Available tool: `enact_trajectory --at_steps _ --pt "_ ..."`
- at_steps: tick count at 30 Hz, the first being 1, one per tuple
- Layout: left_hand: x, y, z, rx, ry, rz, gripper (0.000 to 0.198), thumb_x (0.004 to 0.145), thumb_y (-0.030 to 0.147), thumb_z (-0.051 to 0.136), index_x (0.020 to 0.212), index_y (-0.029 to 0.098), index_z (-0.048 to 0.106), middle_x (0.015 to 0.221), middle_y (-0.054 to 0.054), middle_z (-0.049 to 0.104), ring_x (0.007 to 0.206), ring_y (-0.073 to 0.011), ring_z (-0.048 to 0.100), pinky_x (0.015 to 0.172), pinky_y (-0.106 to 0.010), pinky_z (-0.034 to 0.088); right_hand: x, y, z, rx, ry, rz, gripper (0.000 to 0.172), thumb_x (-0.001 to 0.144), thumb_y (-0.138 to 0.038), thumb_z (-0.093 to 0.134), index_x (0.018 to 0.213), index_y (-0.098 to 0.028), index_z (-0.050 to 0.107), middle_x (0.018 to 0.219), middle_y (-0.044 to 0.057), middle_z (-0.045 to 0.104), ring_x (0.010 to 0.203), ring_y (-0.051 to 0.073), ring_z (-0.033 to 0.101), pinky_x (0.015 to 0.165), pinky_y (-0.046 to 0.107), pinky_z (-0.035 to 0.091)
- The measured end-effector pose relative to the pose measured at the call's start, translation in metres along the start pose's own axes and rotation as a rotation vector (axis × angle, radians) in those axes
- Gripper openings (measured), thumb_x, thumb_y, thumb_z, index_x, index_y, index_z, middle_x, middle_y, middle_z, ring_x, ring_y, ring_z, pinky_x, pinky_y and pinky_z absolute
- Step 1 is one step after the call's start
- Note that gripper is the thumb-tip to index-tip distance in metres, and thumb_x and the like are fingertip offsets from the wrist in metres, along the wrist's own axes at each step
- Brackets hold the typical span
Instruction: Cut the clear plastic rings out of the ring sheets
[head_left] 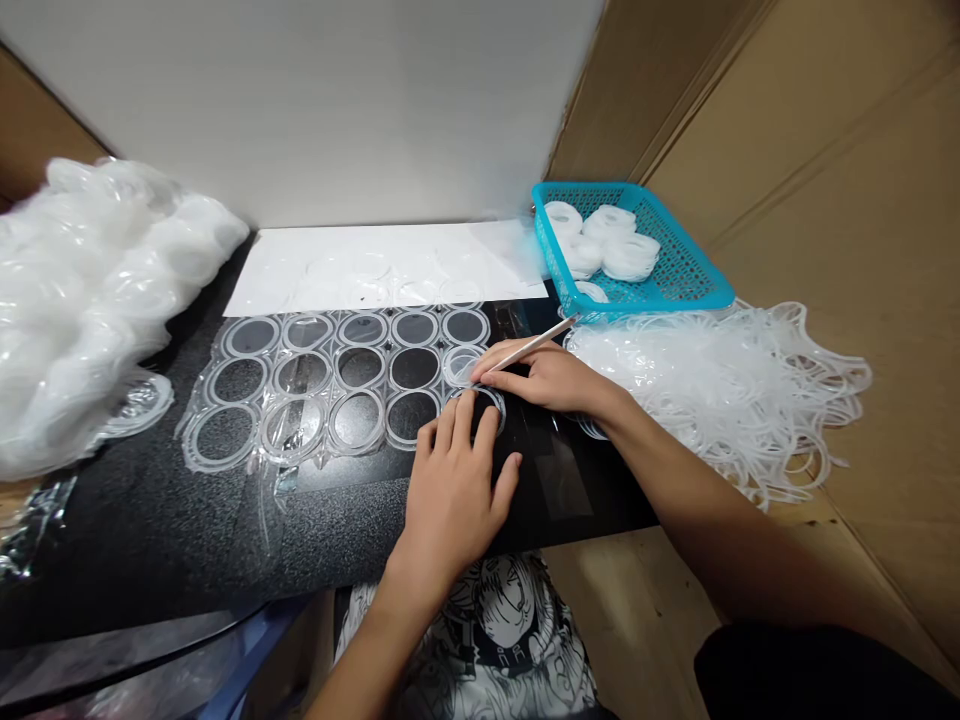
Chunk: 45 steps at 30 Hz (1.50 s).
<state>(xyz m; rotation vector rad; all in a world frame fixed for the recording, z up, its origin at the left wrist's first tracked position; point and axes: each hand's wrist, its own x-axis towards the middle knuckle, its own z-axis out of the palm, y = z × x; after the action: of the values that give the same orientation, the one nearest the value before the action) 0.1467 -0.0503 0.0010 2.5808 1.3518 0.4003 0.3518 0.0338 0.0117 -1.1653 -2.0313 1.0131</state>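
A clear plastic sheet of round rings lies on the black table in three rows. My right hand grips a thin white stick, its lower end at a ring near the sheet's right side. That ring, in the middle row, has a whitish disc inside it, partly covered by my fingers. My left hand rests flat on the sheet's lower right ring with its fingers spread, holding nothing. Most other rings show the dark table through them.
Behind the sheet lies a white paper strip. A turquoise basket holds several stacks of white rings. Right of my arm is a heap of clear plastic ring strips. A big bundle of wrapped white pieces sits at left.
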Motion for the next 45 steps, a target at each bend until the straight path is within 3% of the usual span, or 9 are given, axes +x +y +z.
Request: enact_trajectory --at_steps 9,16,19,22,29,32,36,40,45 --pt "0.003 -0.002 0.001 -0.016 -0.017 -0.005 0.048 0.104 0.044 0.051 0.145 0.017 0.052 0.161 -0.019 0.045 0.145 -0.0381 0.044 0.109 -0.056 0.046 0.0 0.001 0.003 -0.078 0.019 -0.069 0.019 0.101 -0.03 0.063 0.105 -0.028 0.081 0.113 0.002 0.08 0.109 0.022 0.073 0.101 0.042 0.057" --pt "0.002 -0.002 0.001 -0.025 -0.014 -0.004 0.051 0.104 0.043 0.052 0.147 0.015 0.051 0.158 -0.02 0.047 0.145 -0.0383 0.044 0.109 -0.057 0.047 0.0 0.011 0.015 -0.469 0.082 -0.306 0.029 0.106 -0.022 0.051 0.119 -0.025 0.076 0.123 0.005 0.079 0.113 0.022 0.073 0.097 0.038 0.054" --pt "0.002 -0.002 0.002 -0.016 -0.007 -0.001 0.051 0.104 0.042 0.052 0.146 0.014 0.053 0.157 -0.021 0.049 0.145 -0.039 0.045 0.109 -0.058 0.047 0.006 0.012 0.017 -0.649 0.176 -0.286 0.033 0.105 -0.021 0.048 0.126 -0.022 0.073 0.128 0.008 0.077 0.114 0.025 0.073 0.094 0.041 0.053" --pt "0.002 -0.002 0.002 -0.019 -0.002 -0.002 0.05 0.105 0.042 0.052 0.146 0.015 0.053 0.157 -0.021 0.049 0.146 -0.0394 0.045 0.109 -0.059 0.048 0.023 0.005 0.01 -0.694 0.338 -0.215 0.034 0.106 -0.024 0.047 0.128 -0.02 0.072 0.129 0.01 0.075 0.117 0.027 0.071 0.099 0.043 0.052" --pt "0.0 -0.002 0.0 -0.116 0.002 0.0 0.047 0.104 0.038 0.054 0.144 0.014 0.053 0.158 -0.023 0.046 0.147 -0.0423 0.043 0.111 -0.062 0.047 0.094 -0.006 -0.029 -0.52 0.609 -0.029 0.03 0.106 -0.029 0.049 0.116 -0.026 0.077 0.123 0.006 0.077 0.118 0.026 0.069 0.107 0.043 0.052" --pt "-0.005 -0.013 -0.007 -0.344 0.023 0.038 0.043 0.104 0.034 0.056 0.143 0.017 0.05 0.156 -0.019 0.047 0.147 -0.0348 0.044 0.116 -0.055 0.046 0.096 -0.002 -0.032 -0.434 0.53 -0.012 0.025 0.104 -0.03 0.056 0.108 -0.027 0.08 0.117 0.005 0.079 0.116 0.026 0.071 0.109 0.044 0.052" --pt "-0.007 -0.03 -0.02 -0.52 0.056 0.066 0.035 0.106 0.027 0.052 0.14 0.022 0.049 0.157 -0.015 0.044 0.15 -0.0271 0.042 0.122 -0.048 0.044 0.064 0.009 -0.022 -0.256 0.318 0.061 0.02 0.1 -0.031 0.062 0.102 -0.027 0.081 0.112 0.004 0.081 0.105 0.024 0.075 0.102 0.044 0.057" --pt "0.012 -0.03 -0.029 -0.483 -0.035 0.074 0.033 0.106 0.03 0.052 0.137 0.021 0.052 0.156 -0.016 0.047 0.149 -0.0279 0.045 0.121 -0.048 0.046 0.045 0.017 -0.017 -0.034 0.174 0.153 0.019 0.097 -0.033 0.066 0.105 -0.025 0.081 0.111 0.005 0.082 0.1 0.022 0.076 0.094 0.04 0.061" --pt "0.048 -0.024 -0.024 -0.239 -0.087 0.096 0.041 0.103 0.034 0.056 0.138 0.012 0.054 0.157 -0.023 0.046 0.152 -0.0369 0.039 0.123 -0.058 0.04 0.048 0.012 -0.02 -0.013 0.078 0.16 0.019 0.097 -0.035 0.068 0.103 -0.023 0.081 0.112 0.006 0.081 0.106 0.022 0.075 0.101 0.039 0.058"
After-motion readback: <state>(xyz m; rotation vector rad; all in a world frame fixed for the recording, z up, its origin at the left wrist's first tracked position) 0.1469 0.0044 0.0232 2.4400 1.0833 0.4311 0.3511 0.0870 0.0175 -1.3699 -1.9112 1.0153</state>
